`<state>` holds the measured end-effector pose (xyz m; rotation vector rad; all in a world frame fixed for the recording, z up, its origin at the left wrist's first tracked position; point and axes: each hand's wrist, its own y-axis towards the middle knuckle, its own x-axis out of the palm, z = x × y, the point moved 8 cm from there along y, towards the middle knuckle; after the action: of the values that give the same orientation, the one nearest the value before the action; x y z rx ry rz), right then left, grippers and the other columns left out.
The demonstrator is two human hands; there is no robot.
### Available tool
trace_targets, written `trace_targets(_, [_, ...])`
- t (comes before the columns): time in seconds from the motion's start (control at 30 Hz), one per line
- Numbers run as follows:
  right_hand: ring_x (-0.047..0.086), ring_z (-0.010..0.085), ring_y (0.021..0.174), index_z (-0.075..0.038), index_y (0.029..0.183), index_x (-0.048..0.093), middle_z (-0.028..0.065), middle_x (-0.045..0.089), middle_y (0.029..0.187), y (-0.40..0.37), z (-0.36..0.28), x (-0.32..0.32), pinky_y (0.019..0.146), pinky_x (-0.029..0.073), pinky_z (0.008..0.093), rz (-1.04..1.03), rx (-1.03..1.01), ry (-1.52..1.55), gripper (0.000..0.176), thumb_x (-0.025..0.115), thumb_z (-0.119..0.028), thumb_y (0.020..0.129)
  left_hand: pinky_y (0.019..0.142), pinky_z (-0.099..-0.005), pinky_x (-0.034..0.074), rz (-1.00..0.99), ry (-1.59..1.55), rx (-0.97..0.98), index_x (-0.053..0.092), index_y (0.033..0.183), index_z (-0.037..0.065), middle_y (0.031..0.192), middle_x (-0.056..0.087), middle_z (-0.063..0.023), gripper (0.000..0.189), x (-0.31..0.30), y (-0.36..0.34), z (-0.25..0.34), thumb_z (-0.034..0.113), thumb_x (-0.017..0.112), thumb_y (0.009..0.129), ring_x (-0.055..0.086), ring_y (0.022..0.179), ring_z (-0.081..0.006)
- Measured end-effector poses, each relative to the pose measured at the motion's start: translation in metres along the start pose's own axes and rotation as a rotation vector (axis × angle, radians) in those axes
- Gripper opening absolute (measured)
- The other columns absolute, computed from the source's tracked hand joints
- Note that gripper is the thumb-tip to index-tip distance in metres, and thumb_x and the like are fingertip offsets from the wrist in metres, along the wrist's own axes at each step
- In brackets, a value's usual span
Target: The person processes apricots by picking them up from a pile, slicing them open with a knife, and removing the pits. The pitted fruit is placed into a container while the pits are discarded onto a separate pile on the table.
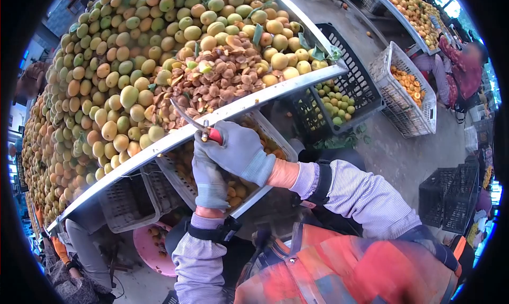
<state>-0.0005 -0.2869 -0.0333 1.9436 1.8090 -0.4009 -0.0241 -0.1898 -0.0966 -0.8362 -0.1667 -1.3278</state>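
Observation:
My right hand, in a grey glove, is closed round the red handle of a curved knife, whose blade points up and left over the table edge. Pressed against it is my left hand, also gloved, with its fingers closed; what they hold, if anything, is hidden. Both hands are above a crate containing orange fruit pieces. Just beyond the table's metal rim lies a heap of brown apricot pits, surrounded by whole green and orange apricots.
Under the table are a grey crate and a pink basin. A black crate with green fruit stands to the right, near a white crate of orange pieces. Black crates and a person in red are farther right.

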Motion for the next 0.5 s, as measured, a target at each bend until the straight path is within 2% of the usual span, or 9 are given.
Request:
trace_targets(0.07, [0.061, 0.0342, 0.068, -0.007, 0.08, 0.06, 0.0153, 0.061, 0.071, 0.0, -0.004, -0.002, 0.059, 0.049, 0.0395, -0.019, -0.055, 0.006, 0.031, 0.066, -0.038, 0.078, 0.075, -0.0253, 0.05, 0.004, -0.072, -0.08, 0.052, 0.116, 0.012, 0.1, 0.058, 0.0005, 0.036, 0.006, -0.007, -0.001, 0.04, 0.046, 0.094, 0.058, 0.09, -0.0115])
trace_targets(0.13, [0.061, 0.0338, 0.067, -0.007, 0.08, 0.061, 0.0143, 0.061, 0.071, -0.001, -0.005, -0.004, 0.058, 0.048, 0.0393, 0.003, -0.094, 0.005, 0.032, 0.065, -0.038, 0.078, 0.075, -0.0256, 0.051, 0.003, 0.073, -0.122, 0.052, 0.118, 0.013, 0.1, 0.058, -0.0003, 0.038, 0.004, -0.008, -0.003, 0.042, 0.046, 0.093, 0.059, 0.09, -0.013])
trace_targets(0.2, [0.06, 0.0328, 0.067, -0.005, 0.081, 0.059, 0.0135, 0.06, 0.069, 0.001, 0.004, 0.001, 0.06, 0.047, 0.038, -0.063, 0.047, 0.117, 0.033, 0.063, -0.038, 0.081, 0.078, -0.0238, 0.048, 0.033, 0.051, -0.112, 0.052, 0.115, 0.009, 0.1, 0.058, -0.0017, 0.033, -0.003, -0.01, -0.003, 0.035, 0.044, 0.095, 0.057, 0.088, -0.0108])
trace_targets(0.23, [0.06, 0.0328, 0.067, -0.005, 0.081, 0.059, 0.0135, 0.06, 0.069, 0.004, -0.001, -0.001, 0.06, 0.047, 0.038, -0.06, 0.042, 0.119, 0.033, 0.063, -0.038, 0.081, 0.079, -0.0233, 0.047, -0.025, 0.317, 0.147, 0.052, 0.113, 0.006, 0.1, 0.057, -0.0026, 0.032, 0.002, -0.006, 0.015, 0.031, 0.042, 0.097, 0.055, 0.089, -0.0097])
trace_targets(0.27, [0.059, 0.0313, 0.067, -0.005, 0.081, 0.059, 0.0131, 0.059, 0.069, 0.008, 0.002, -0.003, 0.062, 0.047, 0.0365, -0.085, 0.145, 0.213, 0.034, 0.061, -0.039, 0.082, 0.08, -0.0227, 0.046, -0.083, 0.578, 0.407, 0.051, 0.112, 0.003, 0.1, 0.057, -0.0035, 0.03, 0.013, -0.009, 0.031, 0.028, 0.04, 0.098, 0.054, 0.089, -0.0087])
trace_targets(0.33, [0.058, 0.0297, 0.067, -0.005, 0.082, 0.059, 0.0127, 0.058, 0.069, 0.007, 0.011, -0.002, 0.064, 0.047, 0.0349, -0.112, 0.247, 0.304, 0.035, 0.06, -0.04, 0.084, 0.083, -0.0217, 0.043, -0.072, 0.571, 0.448, 0.05, 0.111, -0.001, 0.102, 0.056, -0.0054, 0.03, 0.015, -0.01, 0.034, 0.023, 0.035, 0.1, 0.05, 0.091, -0.0081])
trace_targets(0.4, [0.056, 0.0259, 0.068, -0.004, 0.083, 0.058, 0.0125, 0.056, 0.068, 0.007, 0.004, -0.004, 0.068, 0.046, 0.032, -0.085, -0.003, 0.205, 0.037, 0.058, -0.041, 0.085, 0.085, -0.0225, 0.042, -0.024, 0.564, 0.61, 0.049, 0.114, -0.002, 0.104, 0.056, -0.0074, 0.033, 0.017, -0.015, 0.042, 0.023, 0.032, 0.101, 0.051, 0.094, -0.0104])
trace_targets(0.43, [0.056, 0.0259, 0.068, -0.004, 0.083, 0.058, 0.0125, 0.056, 0.068, 0.008, 0.001, -0.006, 0.068, 0.046, 0.032, -0.084, -0.003, 0.206, 0.037, 0.058, -0.041, 0.085, 0.085, -0.0225, 0.042, -0.025, 0.565, 0.61, 0.049, 0.114, -0.002, 0.104, 0.056, -0.0074, 0.033, 0.015, -0.013, 0.039, 0.023, 0.032, 0.101, 0.051, 0.094, -0.0104])
trace_targets(0.5, [0.055, 0.024, 0.064, -0.004, 0.084, 0.059, 0.0114, 0.055, 0.066, 0.009, 0.001, -0.009, 0.065, 0.046, 0.0314, -0.134, 0.122, 0.213, 0.035, 0.059, -0.039, 0.085, 0.086, -0.0237, 0.041, 0.023, 0.598, 0.776, 0.048, 0.116, -0.002, 0.106, 0.055, -0.009, 0.034, 0.012, -0.016, 0.041, 0.023, 0.031, 0.101, 0.051, 0.095, -0.0122])
